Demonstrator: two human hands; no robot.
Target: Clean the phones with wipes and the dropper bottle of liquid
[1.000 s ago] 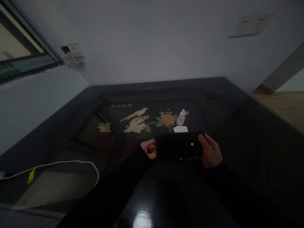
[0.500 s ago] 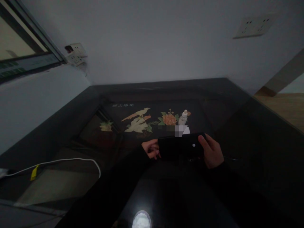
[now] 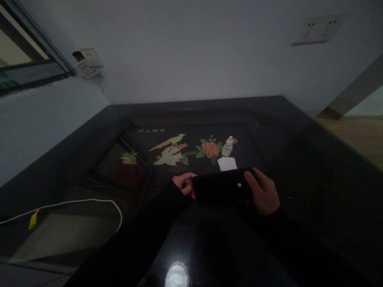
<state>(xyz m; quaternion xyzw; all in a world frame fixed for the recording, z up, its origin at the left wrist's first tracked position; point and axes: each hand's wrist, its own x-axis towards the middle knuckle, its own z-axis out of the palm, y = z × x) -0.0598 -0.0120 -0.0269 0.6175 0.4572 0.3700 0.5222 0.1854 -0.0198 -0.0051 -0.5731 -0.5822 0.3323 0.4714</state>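
I hold a black phone sideways over a dark glass-topped table. My left hand grips its left end with curled fingers. My right hand wraps its right end, thumb lying on the dark face near a small white dot. Just beyond the phone a small white dropper bottle stands upright, and a white folded cloth or paper lies flat in front of it. Both of my sleeves are black.
The tabletop bears an inlaid bird and orange flower picture. A white cable with a yellow tag curves across the left side. Wall sockets sit at the left corner, and a socket plate upper right. A lamp reflection glows near me.
The phone and both hands have shifted slightly left and a little lower in view; the grip on both ends is unchanged.
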